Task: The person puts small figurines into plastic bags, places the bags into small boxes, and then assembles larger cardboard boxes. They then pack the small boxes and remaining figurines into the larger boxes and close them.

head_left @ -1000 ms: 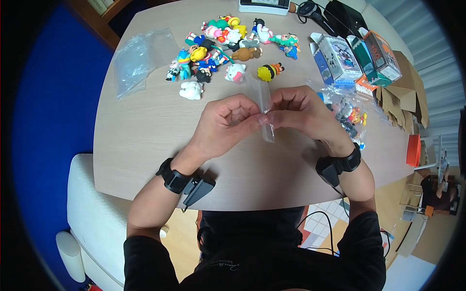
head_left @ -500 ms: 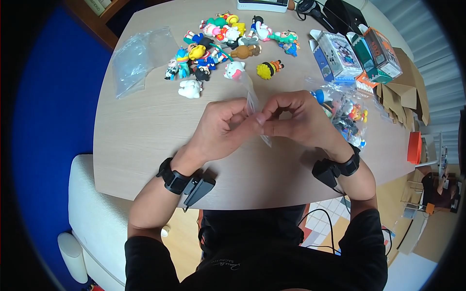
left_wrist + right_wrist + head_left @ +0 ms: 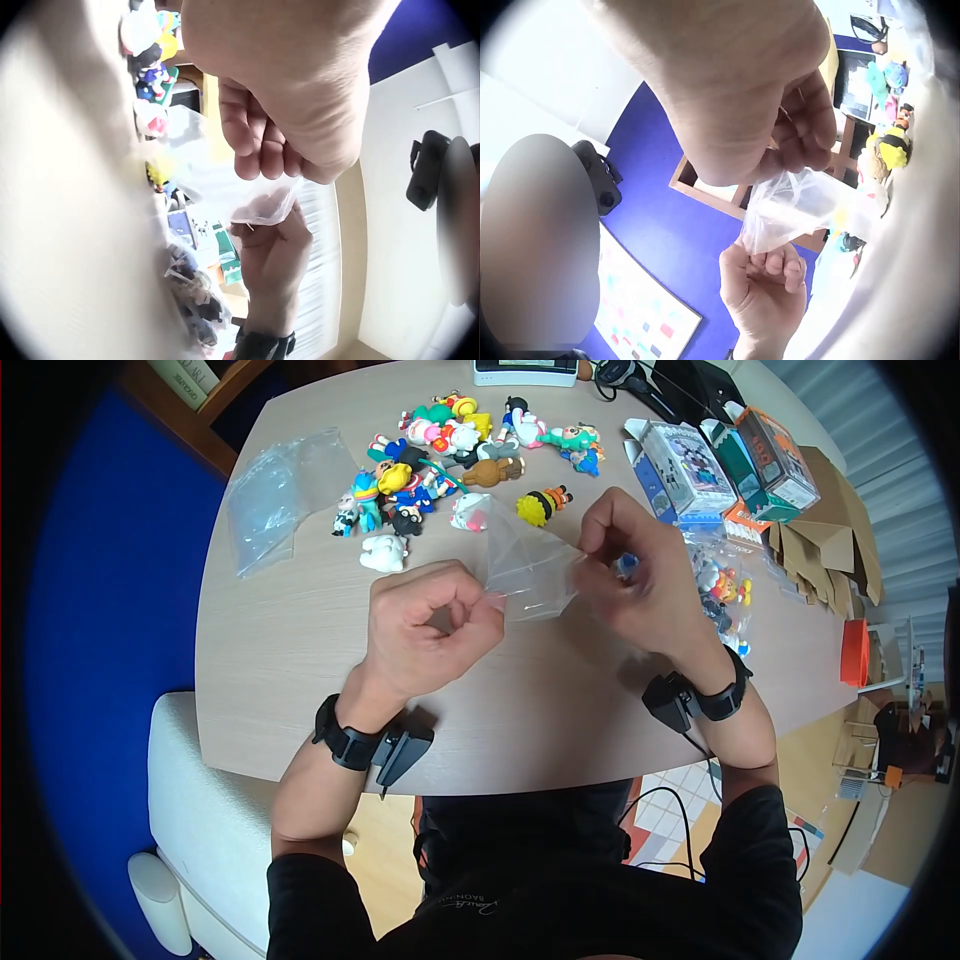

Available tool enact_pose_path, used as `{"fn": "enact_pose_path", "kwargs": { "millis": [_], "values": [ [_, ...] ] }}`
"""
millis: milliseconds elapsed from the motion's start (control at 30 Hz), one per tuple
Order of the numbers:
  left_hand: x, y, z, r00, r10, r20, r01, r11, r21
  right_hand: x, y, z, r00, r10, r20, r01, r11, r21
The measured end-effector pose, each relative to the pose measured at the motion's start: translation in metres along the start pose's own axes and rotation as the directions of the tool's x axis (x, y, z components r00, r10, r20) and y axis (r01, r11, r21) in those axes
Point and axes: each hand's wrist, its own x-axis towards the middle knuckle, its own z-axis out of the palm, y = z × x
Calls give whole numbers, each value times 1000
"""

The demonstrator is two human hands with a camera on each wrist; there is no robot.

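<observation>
Plastic bag (image 3: 530,572), small, clear and thin, hangs spread between both hands above the pale wood-look tabletop (image 3: 280,650) in the head view. The left hand (image 3: 425,625) pinches its near-left edge between thumb and curled fingers; the right hand (image 3: 640,580), slightly blurred, pinches the opposite edge. Just beyond the bag lie a white-and-pink toy figure (image 3: 468,512) and a yellow-and-black toy figure (image 3: 543,507), with a heap of multicoloured toy figures (image 3: 430,455) behind them. A larger, flat, clear plastic sheet-like bag (image 3: 270,505) lies to the left, and a clear bag packed with colourful figures (image 3: 728,585) sits beside the right wrist. From the left wrist, the left hand's curled fingers meet the small bag's upper edge, and the right hand grips it from below. From the right wrist, gathered film runs from the right hand's fingers down to the left hand's pinch, creased along its side.
</observation>
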Motion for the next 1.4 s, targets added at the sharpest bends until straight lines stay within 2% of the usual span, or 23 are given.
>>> {"fn": "enact_pose_path", "kwargs": {
  "millis": [100,133,200,233,300,367,400,500,533,667,800,900,933,967,1000,1100,1133,1167,1200,1233,1267,1367,1400],
  "values": [
    [1,6,-8,999,52,-1,-51,995,83,-3,-13,4,998,-23,62,23,1000,15],
    [3,7,-13,998,67,-6,-66,992,111,-1,-15,7,997,-37,64,31,995,90],
    [7,2,-29,989,85,-124,-69,990,121,4,-15,14,995,-75,69,57,971,233],
    [8,-1,-36,979,89,-183,-68,990,122,10,-13,18,992,-84,93,65,980,189],
    [14,1,-48,900,-128,-416,89,990,-111,26,-1,25,986,-94,139,80,992,101],
    [17,-9,-64,861,-182,-475,128,981,-145,38,15,38,966,-209,152,234,958,-168],
    [18,-13,-69,839,-209,-503,144,976,-164,40,20,45,949,-265,170,306,904,-299],
    [19,-23,-66,863,-174,-475,116,982,-148,48,26,67,964,-164,207,247,839,-486],
    [19,-25,-64,866,-141,-480,131,990,-55,50,26,70,966,-148,213,236,840,-488],
    [16,-17,-56,893,-167,-417,139,986,-97,51,23,73,974,-70,213,172,843,-509],
    [13,-9,-48,957,-114,-267,102,993,-59,44,16,57,973,0,232,117,864,-490],
    [10,-4,-43,955,-288,-77,268,942,-200,35,-14,25,965,179,193,-147,974,-170],
    [9,-1,-40,951,-309,-18,298,929,-221,29,-21,20,983,105,152,-120,989,91],
    [8,2,-36,944,-328,44,329,914,-239,22,-26,16,995,44,92,-73,936,345],
    [8,5,-32,933,-343,109,360,898,-254,15,-30,14,1000,2,14,-10,819,573],
    [4,16,-23,882,-381,279,454,844,-284,-9,-37,14,974,-195,114,49,677,735],
    [7,22,-22,854,-402,331,502,805,-316,-8,-38,4,944,-212,251,41,835,548],
    [8,22,-21,826,-430,365,552,750,-364,-7,-39,-5,895,-225,384,93,939,332],
    [9,21,-21,797,-454,399,598,690,-408,-6,-44,-6,885,-197,421,110,969,222],
    [10,21,-22,766,-475,432,640,625,-447,-5,-46,-4,875,-165,456,129,986,108],
    [10,17,-20,756,-500,422,652,629,-424,-2,-45,-2,889,-210,406,211,977,43],
    [7,2,-15,730,-557,395,681,637,-361,-2,-33,1,873,-329,359,398,907,-137],
    [6,-1,-15,728,-565,388,683,644,-345,-3,-32,2,884,-319,341,390,906,-164]
  ]
}}
